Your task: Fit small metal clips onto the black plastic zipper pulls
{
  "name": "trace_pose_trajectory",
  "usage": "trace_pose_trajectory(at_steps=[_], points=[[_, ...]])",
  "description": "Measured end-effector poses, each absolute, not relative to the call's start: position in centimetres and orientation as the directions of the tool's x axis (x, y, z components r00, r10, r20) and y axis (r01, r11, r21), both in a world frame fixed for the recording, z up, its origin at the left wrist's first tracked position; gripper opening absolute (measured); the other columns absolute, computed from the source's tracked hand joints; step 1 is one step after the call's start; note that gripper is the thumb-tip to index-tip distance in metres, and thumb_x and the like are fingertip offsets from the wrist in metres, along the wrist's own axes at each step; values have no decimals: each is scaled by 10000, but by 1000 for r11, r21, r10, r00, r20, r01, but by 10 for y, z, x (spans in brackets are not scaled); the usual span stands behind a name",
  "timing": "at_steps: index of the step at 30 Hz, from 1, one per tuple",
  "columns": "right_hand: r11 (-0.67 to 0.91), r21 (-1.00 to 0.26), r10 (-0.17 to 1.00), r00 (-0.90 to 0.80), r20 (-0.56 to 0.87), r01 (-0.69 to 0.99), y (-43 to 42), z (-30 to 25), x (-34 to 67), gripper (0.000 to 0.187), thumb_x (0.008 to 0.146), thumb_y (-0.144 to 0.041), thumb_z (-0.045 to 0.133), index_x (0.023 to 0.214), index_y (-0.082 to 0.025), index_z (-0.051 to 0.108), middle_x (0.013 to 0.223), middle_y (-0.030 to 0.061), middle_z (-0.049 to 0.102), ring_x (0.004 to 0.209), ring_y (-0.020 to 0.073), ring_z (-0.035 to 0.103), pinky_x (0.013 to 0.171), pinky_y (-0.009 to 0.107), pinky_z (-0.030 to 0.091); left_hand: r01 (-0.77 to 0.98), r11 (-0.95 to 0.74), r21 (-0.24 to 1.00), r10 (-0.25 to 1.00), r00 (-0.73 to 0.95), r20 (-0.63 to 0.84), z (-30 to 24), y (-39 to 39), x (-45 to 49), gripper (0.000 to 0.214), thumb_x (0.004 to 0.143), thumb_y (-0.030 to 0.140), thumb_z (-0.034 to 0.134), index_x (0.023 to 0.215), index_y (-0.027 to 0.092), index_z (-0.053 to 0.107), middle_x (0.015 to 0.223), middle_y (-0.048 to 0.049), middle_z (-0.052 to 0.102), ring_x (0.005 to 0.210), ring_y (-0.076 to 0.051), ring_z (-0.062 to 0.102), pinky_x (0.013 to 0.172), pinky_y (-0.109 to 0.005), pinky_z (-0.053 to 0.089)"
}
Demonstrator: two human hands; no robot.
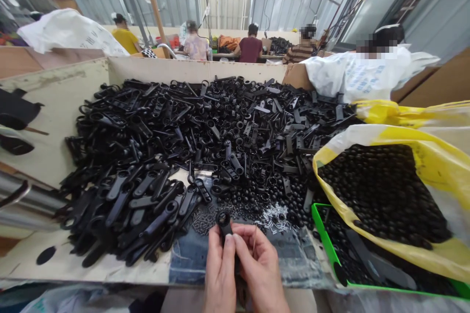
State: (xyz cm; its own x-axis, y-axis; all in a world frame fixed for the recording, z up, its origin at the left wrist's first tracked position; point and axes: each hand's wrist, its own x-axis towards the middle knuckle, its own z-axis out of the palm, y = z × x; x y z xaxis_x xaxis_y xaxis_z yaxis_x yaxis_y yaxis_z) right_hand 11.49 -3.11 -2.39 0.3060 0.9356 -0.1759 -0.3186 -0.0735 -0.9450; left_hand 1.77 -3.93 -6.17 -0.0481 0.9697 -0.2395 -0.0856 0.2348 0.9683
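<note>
My left hand (219,266) pinches a black plastic lever-like part (224,222) with a ring at its upper end, held upright near the table's front edge. My right hand (260,264) is closed against the part's lower end, thumb beside the left thumb. Whether its curled fingers hold something small as well is hidden. Just beyond the hands lie small dark screws (205,219) and shiny metal pins (276,218). Under them is a worn blue cloth (189,260). Similar long black parts (141,200) are stacked to the left.
A large heap of black plastic parts (220,112) fills the walled table. At right, a yellow-and-white bag (348,139) of small black pieces stands over a green tray (325,237). A metal cylinder (27,203) is at left. Several people sit in the background.
</note>
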Motion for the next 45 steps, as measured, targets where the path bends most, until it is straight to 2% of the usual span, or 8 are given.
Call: trace_pose_trajectory(at_steps=[5, 8, 11, 14, 19, 32, 37, 45], points=[[-63, -963, 984, 178, -16, 262, -30, -4, 135, 281, 982, -442, 603, 862, -218, 723, 817, 56, 758, 718, 213, 695, 667, 282, 503, -55, 297, 953, 947, -107, -302, -53, -25, 15, 503, 914, 536, 688, 1333, 266, 620, 1444, -113, 662, 1411, -321, 554, 1102, -423, 536], [-51, -888, 984, 176, 34, 457, -29, 4, 146, 224, 966, -367, 595, 859, -228, 735, 822, 45, 735, 727, 207, 667, 662, 286, 457, -109, 339, 934, 938, -31, -344, -42, -20, 12, 540, 880, 574, 717, 1309, 256, 639, 1211, -118, 762, 1103, -294, 738, 855, -359, 636], [-148, -934, 983, 154, -102, 324, -23, 5, 154, 203, 918, -375, 637, 1011, -209, 709, 779, 21, 692, 684, 191, 627, 639, 281, 451, -164, 425, 890, 904, 121, -409, -28, -19, 11, 596, 838, 639, 734, 1260, 227, 653, 762, -17, 718, 570, -168, 670, 480, -237, 540], [-207, -977, 978, -7, -207, 46, -19, 4, 158, 336, 906, -461, 675, 1087, -178, 666, 706, -20, 635, 637, 162, 592, 633, 266, 449, -153, 440, 885, 890, 209, -406, -18, -20, 9, 621, 803, 696, 737, 1190, 214, 669, 593, 60, 577, 411, -79, 455, 368, -161, 378], [-224, -962, 973, -100, -210, -156, -23, 5, 158, 386, 892, -541, 739, 1010, -181, 667, 681, -38, 591, 624, 130, 520, 607, 240, 404, 15, 314, 949, 913, 268, -307, -18, -26, -5, 546, 910, 642, 647, 1253, 218, 671, 629, 38, 596, 458, -98, 462, 414, -185, 396], [-79, -997, 992, 99, -77, 19, -30, -8, 147, 227, 956, -425, 662, 892, -208, 652, 834, -11, 588, 733, 157, 521, 666, 241, 462, 205, 22, 979, 990, 129, -49, -21, -23, -6, 307, 910, 508, 681, 1064, 254, 760, 1174, -115, 765, 1119, -313, 701, 968, -394, 581], [-126, -979, 985, 101, -144, -161, -33, -8, 141, 379, 926, -589, 681, 922, -211, 651, 828, -10, 603, 712, 160, 557, 654, 239, 508, 207, 27, 978, 997, 70, -42, -31, -29, -8, 352, 892, 506, 702, 1152, 278, 772, 1227, -126, 769, 1173, -359, 685, 963, -429, 592], [-70, -986, 973, 206, -100, -149, -25, -20, 139, 327, 901, -520, 729, 946, -197, 700, 858, 2, 628, 725, 151, 549, 686, 234, 500, 124, 97, 988, 994, 41, -102, -37, -27, 5, 376, 920, 522, 676, 1174, 254, 750, 1268, -122, 760, 1194, -345, 685, 936, -387, 604]])
